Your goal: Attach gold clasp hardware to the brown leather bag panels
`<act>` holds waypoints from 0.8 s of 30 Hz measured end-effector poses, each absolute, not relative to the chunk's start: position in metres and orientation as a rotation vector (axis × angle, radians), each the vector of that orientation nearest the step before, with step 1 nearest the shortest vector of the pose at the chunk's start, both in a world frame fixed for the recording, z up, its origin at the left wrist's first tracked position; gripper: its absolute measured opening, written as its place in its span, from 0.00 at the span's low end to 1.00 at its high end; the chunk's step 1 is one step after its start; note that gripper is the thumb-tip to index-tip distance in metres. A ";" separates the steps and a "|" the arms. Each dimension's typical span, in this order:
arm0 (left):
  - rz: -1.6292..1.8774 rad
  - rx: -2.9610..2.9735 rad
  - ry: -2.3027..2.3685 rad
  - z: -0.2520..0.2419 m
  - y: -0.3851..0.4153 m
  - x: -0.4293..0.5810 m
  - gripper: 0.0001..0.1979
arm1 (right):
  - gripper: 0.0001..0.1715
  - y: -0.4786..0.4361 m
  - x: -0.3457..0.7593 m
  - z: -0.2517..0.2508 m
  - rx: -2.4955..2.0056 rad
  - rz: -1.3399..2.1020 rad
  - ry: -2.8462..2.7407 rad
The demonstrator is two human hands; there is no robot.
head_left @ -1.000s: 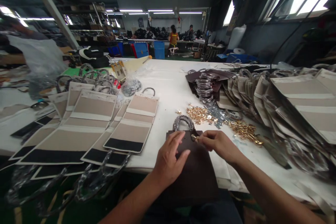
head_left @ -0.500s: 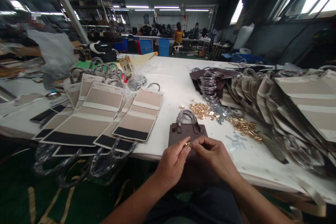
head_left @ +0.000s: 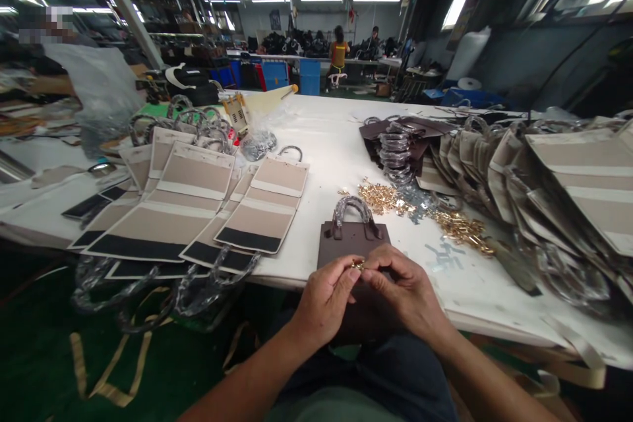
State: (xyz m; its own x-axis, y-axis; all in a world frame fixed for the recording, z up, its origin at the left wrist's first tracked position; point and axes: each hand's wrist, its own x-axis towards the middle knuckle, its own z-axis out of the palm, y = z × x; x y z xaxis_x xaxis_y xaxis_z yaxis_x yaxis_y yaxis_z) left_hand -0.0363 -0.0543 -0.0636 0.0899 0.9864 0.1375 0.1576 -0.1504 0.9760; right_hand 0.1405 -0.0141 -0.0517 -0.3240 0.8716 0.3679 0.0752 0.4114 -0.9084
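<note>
Thumb and fingers of my left hand (head_left: 324,300) pinch a small gold metal piece (head_left: 358,265). My right hand (head_left: 403,287) meets it from the other side, its thumb and fingertips closed on the same piece. Both hands are over a dark brown bag panel (head_left: 353,241) at the table's front edge, its lower part hidden by them. The panel's handle (head_left: 352,200) is wrapped in clear plastic and points away from me. Beyond it lie a pile of small gold parts (head_left: 380,198) and a second gold pile (head_left: 462,232).
Beige bag panels (head_left: 168,224) lie overlapped at left, wrapped handles hanging over the edge. More panels (head_left: 578,175) are stacked at right, beside grey strips (head_left: 442,257) on the white table (head_left: 326,132). People stand or sit in the background.
The fingers of my right hand have curled in more closely around the gold piece. The view has shifted slightly, with the table sitting a little higher in the picture.
</note>
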 end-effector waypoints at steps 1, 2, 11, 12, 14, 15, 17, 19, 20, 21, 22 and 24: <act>1.197 1.466 1.180 -0.066 -0.053 -0.035 0.18 | 0.08 -0.015 0.140 -0.053 -0.859 1.059 -1.646; 1.225 1.468 1.162 -0.067 -0.052 -0.034 0.18 | 0.09 -0.015 0.140 -0.054 -0.888 1.103 -1.574; 1.289 1.825 1.249 -0.071 -0.041 -0.039 0.17 | 0.20 0.001 0.147 -0.057 -1.023 1.519 -1.398; 1.284 1.831 1.243 -0.070 -0.040 -0.040 0.17 | 0.21 0.004 0.147 -0.057 -1.008 1.545 -1.386; 1.281 1.838 1.223 -0.068 -0.038 -0.042 0.17 | 0.21 0.009 0.147 -0.057 -0.993 1.611 -1.375; 1.287 1.844 1.218 -0.068 -0.037 -0.043 0.16 | 0.22 0.010 0.146 -0.057 -1.000 1.633 -1.382; 1.307 1.865 1.223 -0.067 -0.035 -0.045 0.14 | 0.22 0.011 0.145 -0.057 -1.044 1.610 -1.436; 1.329 1.884 1.250 -0.068 -0.033 -0.045 0.12 | 0.19 0.010 0.142 -0.056 -1.069 1.495 -1.524; 1.338 1.888 1.266 -0.069 -0.032 -0.045 0.12 | 0.18 0.009 0.141 -0.057 -1.072 1.418 -1.561; 1.345 1.893 1.280 -0.070 -0.031 -0.044 0.11 | 0.17 0.008 0.140 -0.057 -1.074 1.342 -1.593; 1.351 1.898 1.290 -0.071 -0.030 -0.044 0.11 | 0.17 0.007 0.138 -0.058 -1.077 1.274 -1.615; 1.361 1.896 1.301 -0.074 -0.027 -0.043 0.11 | 0.16 0.006 0.136 -0.061 -1.099 1.189 -1.609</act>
